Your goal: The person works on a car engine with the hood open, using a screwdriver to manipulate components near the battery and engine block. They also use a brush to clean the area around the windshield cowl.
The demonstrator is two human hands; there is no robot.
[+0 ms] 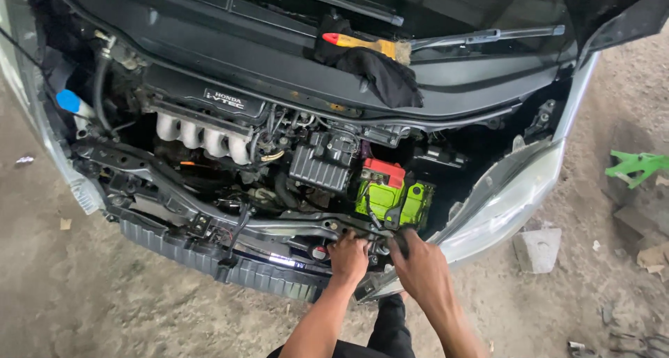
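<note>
While your left hand [348,257] presses curled fingers on the front crossmember [293,227], your right hand [418,264] grips a dark tool [398,234] below the green battery [391,196], bumper already off, fastener work apparently unfinished.

Both hands work at the near edge of an open car engine bay: the left hand [348,257] rests on the grey metal front crossmember [279,227], the right hand [420,267] beside it, just near of the bright green battery [390,199] with its red terminal cover [384,171].

Intake manifold [202,138] dull cast metal; battery [390,198] glossy green plastic (red cap); cloth [376,72] matt black; floor [83,295] rough concrete.
</note>
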